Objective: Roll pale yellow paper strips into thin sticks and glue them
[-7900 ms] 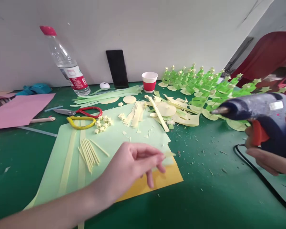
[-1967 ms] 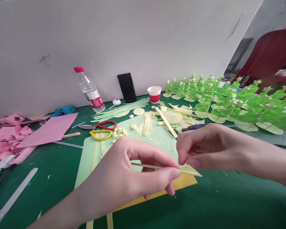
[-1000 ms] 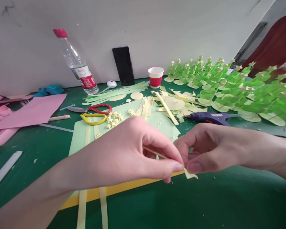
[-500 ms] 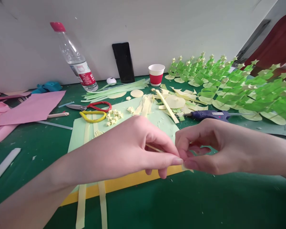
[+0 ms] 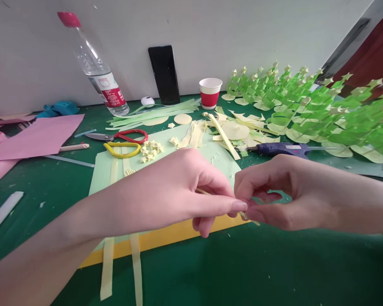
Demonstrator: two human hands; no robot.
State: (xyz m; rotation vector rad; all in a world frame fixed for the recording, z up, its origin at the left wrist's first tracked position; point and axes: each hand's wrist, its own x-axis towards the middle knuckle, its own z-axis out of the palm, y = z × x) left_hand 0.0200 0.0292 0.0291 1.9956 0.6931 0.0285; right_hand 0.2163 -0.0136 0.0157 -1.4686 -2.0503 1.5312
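Observation:
My left hand (image 5: 191, 195) and my right hand (image 5: 271, 197) meet fingertip to fingertip above the front edge of the paper stack. Between them is a narrow pale-yellow paper strip (image 5: 250, 219); both hands pinch it, and most of it is hidden by fingers. Beneath lie pale green sheets (image 5: 220, 170) on a yellow sheet (image 5: 166, 239). Two more paper strips (image 5: 107, 267) run out from under my left forearm over the front edge. Small folded paper stars (image 5: 151, 151) sit in a cluster behind my left hand.
Scissors (image 5: 121, 142) with red and yellow handles lie behind the left forearm. A glue gun (image 5: 282, 148) rests behind the right hand. Further back stand a bottle (image 5: 98, 72), a phone (image 5: 164, 74), a paper cup (image 5: 210, 94) and several green paper plants (image 5: 306, 102). Pink paper (image 5: 35, 138) lies left.
The view has shifted slightly, so the background sits a little higher. Both hands keep nearly the same pose, and a bit more of the strip shows below the fingertips.

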